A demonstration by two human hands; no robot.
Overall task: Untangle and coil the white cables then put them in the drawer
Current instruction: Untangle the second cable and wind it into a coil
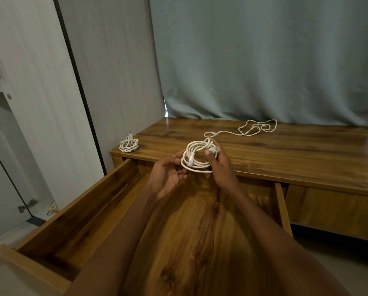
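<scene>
A coiled white cable (195, 155) hangs above the front edge of the wooden desk. My right hand (219, 165) grips its right side, thumb over the loops and a plug end by the fingers. My left hand (168, 174) lies palm up beside the coil's left side, fingertips touching it. A second coiled white cable (128, 144) lies on the desk's far left corner. A loose, tangled thin white cable (255, 128) lies at the back of the desk. The pulled-out drawer (76, 212) is below my arms, nothing visible inside it.
A grey curtain (264, 60) hangs behind the desk (296, 152). A pale wardrobe panel (40, 92) stands on the left, close to the drawer's side. A closed drawer front (332, 210) is at the lower right.
</scene>
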